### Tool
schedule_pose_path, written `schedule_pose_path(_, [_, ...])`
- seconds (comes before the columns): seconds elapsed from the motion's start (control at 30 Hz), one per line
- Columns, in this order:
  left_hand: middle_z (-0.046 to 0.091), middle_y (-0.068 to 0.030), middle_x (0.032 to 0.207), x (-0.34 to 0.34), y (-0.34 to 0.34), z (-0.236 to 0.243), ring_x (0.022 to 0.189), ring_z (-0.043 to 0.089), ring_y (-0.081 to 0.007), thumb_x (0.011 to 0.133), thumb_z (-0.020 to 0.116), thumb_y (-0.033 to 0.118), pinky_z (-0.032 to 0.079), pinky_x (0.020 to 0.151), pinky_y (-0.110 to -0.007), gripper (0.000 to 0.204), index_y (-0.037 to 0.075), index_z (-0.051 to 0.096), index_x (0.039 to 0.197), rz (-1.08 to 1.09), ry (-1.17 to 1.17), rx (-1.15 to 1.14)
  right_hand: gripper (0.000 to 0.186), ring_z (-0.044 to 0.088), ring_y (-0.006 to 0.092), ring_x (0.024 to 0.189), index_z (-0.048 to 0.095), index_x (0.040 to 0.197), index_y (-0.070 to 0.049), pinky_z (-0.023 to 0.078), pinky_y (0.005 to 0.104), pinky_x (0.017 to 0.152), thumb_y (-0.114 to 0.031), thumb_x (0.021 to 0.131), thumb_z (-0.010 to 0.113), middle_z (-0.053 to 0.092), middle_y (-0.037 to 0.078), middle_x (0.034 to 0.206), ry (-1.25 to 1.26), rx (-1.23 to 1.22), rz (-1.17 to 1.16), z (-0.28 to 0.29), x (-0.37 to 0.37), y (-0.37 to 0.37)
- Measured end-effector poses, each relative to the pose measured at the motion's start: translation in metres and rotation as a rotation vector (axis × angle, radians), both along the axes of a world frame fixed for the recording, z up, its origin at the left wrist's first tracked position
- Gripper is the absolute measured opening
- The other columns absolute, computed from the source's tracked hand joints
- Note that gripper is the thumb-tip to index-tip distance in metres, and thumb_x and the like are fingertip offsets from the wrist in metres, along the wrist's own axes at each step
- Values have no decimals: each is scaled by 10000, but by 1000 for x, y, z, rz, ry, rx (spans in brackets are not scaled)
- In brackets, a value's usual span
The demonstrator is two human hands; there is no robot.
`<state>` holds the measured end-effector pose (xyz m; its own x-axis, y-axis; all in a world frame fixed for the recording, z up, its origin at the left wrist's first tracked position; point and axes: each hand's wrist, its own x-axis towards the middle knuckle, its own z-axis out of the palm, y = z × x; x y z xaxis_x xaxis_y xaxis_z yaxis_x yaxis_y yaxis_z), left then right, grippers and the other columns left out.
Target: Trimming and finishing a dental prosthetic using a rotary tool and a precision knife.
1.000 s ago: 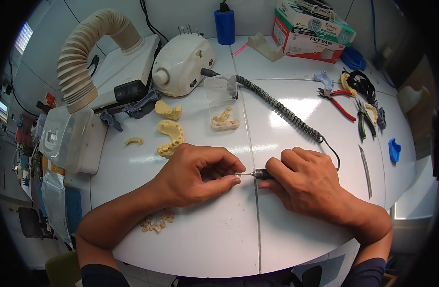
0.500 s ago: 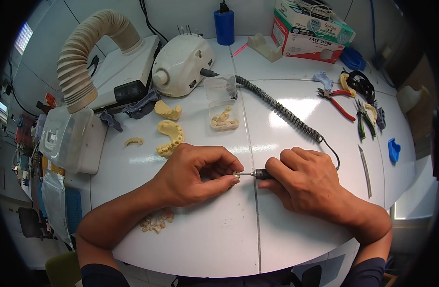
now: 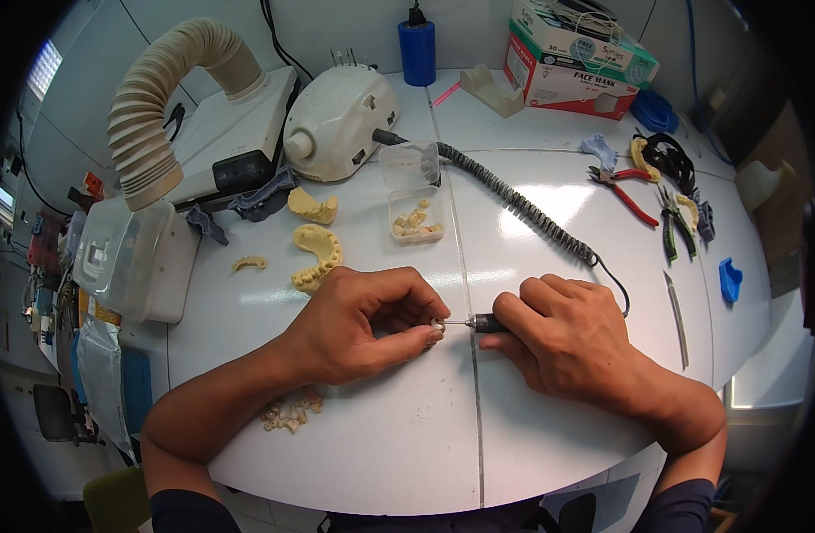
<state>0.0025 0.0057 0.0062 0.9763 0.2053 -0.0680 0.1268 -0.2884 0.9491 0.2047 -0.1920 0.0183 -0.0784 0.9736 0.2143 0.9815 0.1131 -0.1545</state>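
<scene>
In the head view, the left hand [image 3: 359, 322] pinches a tiny tooth [image 3: 438, 326] over the counter [image 3: 550, 444]; the right hand [image 3: 563, 333] wraps round a drill [image 3: 487, 323], its tip reaching the tooth. Beyond, a clear box [image 3: 423, 238], lid up, holds pale bits [image 3: 411, 223]; I can't make out the lidded bin's [image 3: 123, 258] contents.

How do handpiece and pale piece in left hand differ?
Colour: the handpiece looks mostly black, the pale piece whitish.
Size: the handpiece is clearly larger than the pale piece.
Hold: the right hand grips the handpiece; the left hand pinches the pale piece.
Shared: both are partly covered.
</scene>
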Motion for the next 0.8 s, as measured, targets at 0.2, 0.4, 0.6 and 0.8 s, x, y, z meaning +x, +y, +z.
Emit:
schedule_pose_path(0.2, [794,-90,1016,0,1,1,955,778,-120,981,752,-8,628,890,-262,162,-41,722,1137,1,7,-5,327,653,221,645,654,943,-100,485,372,537,-406,1019,741,603,57,733,3,-22,5,1,0,0])
schedule_pose_path(0.4, [790,-100,1036,-1,1,1,973,776,-126,988,739,-17,628,898,-267,155,-48,714,1138,-8,14,-31,326,654,219,645,655,944,-99,482,368,532,-404,1021,741,602,55,732,14,-11,4,0,1,0])
schedule_pose_path(0.6, [789,-103,1040,-1,0,1,987,777,-130,989,744,-17,631,905,-270,160,-49,708,1142,-4,4,-36,326,654,220,646,653,941,-97,485,373,531,-401,1018,743,600,52,728,6,-23,-6,2,2,0])
schedule_pose_path(0.8, [791,-107,1034,-1,0,1,982,783,-136,988,753,-11,634,903,-269,168,-53,705,1144,1,-1,-28,331,651,223,634,651,942,-95,489,379,532,-403,1016,745,599,55,723,11,-21,-11,3,2,1])
